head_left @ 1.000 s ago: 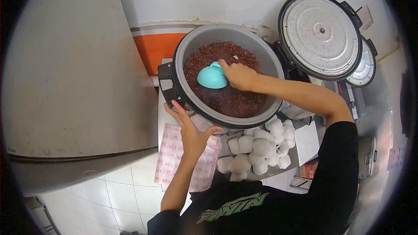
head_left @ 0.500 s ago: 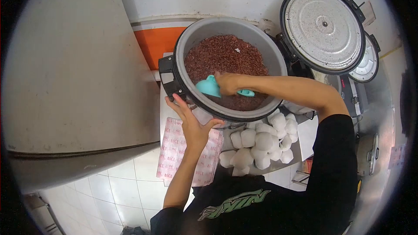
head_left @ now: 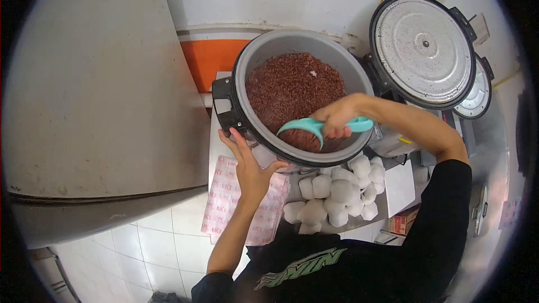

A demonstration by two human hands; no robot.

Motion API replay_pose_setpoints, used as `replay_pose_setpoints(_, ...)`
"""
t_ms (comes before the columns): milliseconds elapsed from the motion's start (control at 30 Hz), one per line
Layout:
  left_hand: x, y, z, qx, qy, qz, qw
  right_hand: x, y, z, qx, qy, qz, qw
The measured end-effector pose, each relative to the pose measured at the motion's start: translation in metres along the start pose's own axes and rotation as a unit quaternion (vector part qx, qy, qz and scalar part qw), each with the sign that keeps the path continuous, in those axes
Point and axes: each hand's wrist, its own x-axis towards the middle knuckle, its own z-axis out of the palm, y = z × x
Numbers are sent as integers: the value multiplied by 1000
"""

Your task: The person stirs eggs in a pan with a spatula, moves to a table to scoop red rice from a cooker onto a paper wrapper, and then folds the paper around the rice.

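My right hand [head_left: 335, 119] is closed round the handle of a turquoise rice scoop [head_left: 304, 124]. The scoop's bowl is heaped with reddish-brown cooked rice, inside the front part of a large rice cooker pot [head_left: 357, 73]. More of the reddish-brown rice [head_left: 297, 84] covers the bottom of the pot, with one small white bit on it. My left hand [head_left: 251, 169] lies with fingers spread against the cooker's outer side, just below its black handle [head_left: 226, 104]. Its thumb points right, along the cooker's lower wall.
Pink printed wrapping sheets [head_left: 219, 202] lie below my left hand. White rounded pieces [head_left: 339, 193] are piled in front of the cooker. The open cooker lid [head_left: 425, 50] stands at right, with a second lid [head_left: 477, 92] behind it. A large grey cabinet [head_left: 106, 90] borders the left.
My right hand has moved right and turned the scoop, which now holds rice with its bowl facing up. My left hand stays against the cooker. The view has shifted slightly.
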Motion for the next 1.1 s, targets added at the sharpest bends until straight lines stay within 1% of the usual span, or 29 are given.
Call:
replay_pose_setpoints(33, -2, -2, 0, -7, -12, -12, 1000, -2, 6, -10, 83, -64, 10, 994)
replay_pose_setpoints(133, 0, 9, -5, -39, -36, -47, 997, 0, 24, -23, 196, -104, 5, 975)
replay_pose_setpoints(167, -2, 7, -5, -40, -32, -30, 998, -5, 20, -19, 187, -64, -10, 980)
replay_pose_setpoints(233, -7, -7, -7, -40, -20, 7, 999, -5, 27, -23, 210, -41, -37, 976)
replay_pose_setpoints(267, -13, -18, -9, -48, -31, -2, 998, -5, 28, -24, 220, -31, -50, 974)
replay_pose_setpoints(333, -38, -54, -21, -63, -51, -22, 996, -16, 19, -1, 145, 128, -73, 978)
replay_pose_setpoints(367, -55, -75, -29, -2, -82, -31, 996, -21, 17, 8, 106, 208, -86, 969)
replay_pose_setpoints(400, -76, -97, -37, 58, -115, -38, 991, -20, 20, 8, 112, 211, -89, 967)
replay_pose_setpoints(467, -123, -133, -53, 182, -147, -47, 971, -15, 30, 7, 128, 221, -99, 962)
replay_pose_setpoints(500, -147, -144, -59, 214, -154, -64, 962, -12, 33, 11, 1, 318, -111, 941)
replay_pose_setpoints(533, -170, -153, -65, 247, -161, -80, 952, -8, 35, 17, -127, 408, -120, 896)
replay_pose_setpoints(567, -186, -158, -69, 278, -167, -96, 941, -5, 34, 22, -251, 487, -125, 827)
replay_pose_setpoints(667, -208, -155, -70, 302, -103, -85, 944, 4, 23, 23, -276, 515, -125, 802)
replay_pose_setpoints(700, -200, -141, -69, 274, -107, -98, 951, 12, 25, 14, -276, 551, -130, 777)
replay_pose_setpoints(733, -188, -129, -67, 206, -110, -95, 968, 25, 33, -5, -307, 582, -116, 744)
replay_pose_setpoints(800, -157, -103, -60, 68, -117, -86, 987, 14, 8, -9, -203, 501, 8, 842)
replay_pose_setpoints(867, -122, -61, -51, -24, -133, -91, 987, 37, 13, -30, -177, 328, 28, 928)
replay_pose_setpoints(900, -105, -39, -46, -69, -141, -94, 983, 55, 18, -36, -191, 322, 33, 927)
replay_pose_setpoints(933, -91, -17, -43, -104, -151, -74, 980, 59, 14, -31, -182, 295, 13, 938)
replay_pose_setpoints(1000, -69, 21, -32, -175, -166, -38, 970, 80, 9, -30, -224, 281, 2, 933)
replay_pose_setpoints(1100, -59, 47, 0, -231, -179, -32, 956, 83, -6, -12, -276, 295, 6, 915)
